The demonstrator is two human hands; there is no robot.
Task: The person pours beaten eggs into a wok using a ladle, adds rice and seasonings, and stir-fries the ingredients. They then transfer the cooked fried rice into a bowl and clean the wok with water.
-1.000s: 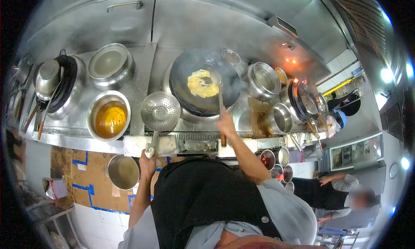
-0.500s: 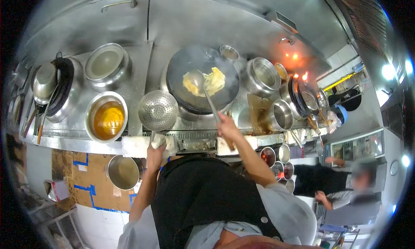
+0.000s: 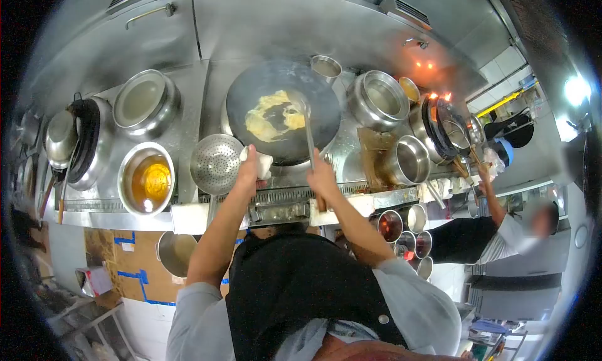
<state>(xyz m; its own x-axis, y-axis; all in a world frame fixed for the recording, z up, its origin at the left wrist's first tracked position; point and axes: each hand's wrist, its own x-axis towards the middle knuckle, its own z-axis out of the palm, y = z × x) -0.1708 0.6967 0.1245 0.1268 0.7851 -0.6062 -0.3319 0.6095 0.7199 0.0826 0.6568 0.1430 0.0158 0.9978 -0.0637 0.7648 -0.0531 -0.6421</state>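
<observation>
A dark wok (image 3: 251,84) sits on the stove in front of me. Beaten-looking yellow egg (image 3: 258,121) lies in it as a broken, partly set ring. My right hand (image 3: 322,178) is closed round the handle of a metal ladle (image 3: 309,132), whose bowl is in the wok at the ring's right side. My left hand (image 3: 248,173) grips a folded white cloth (image 3: 263,164) at the wok's near-left rim; whether a wok handle is under the cloth is hidden. Just left of that hand rests a perforated strainer (image 3: 216,163).
Left stands a bowl of orange-yellow oil (image 3: 150,178), with a lidded-looking steel pot (image 3: 145,102) behind it. To the right are a steel pot (image 3: 382,97), a saucepan (image 3: 411,162) and another wok (image 3: 450,132) near flames. A co-worker's arm (image 3: 492,191) reaches toward that station.
My left hand has moved with the cloth from near the strainer's handle up to the wok's rim. The egg has spread into a ring. The co-worker's arm now reaches to the stove.
</observation>
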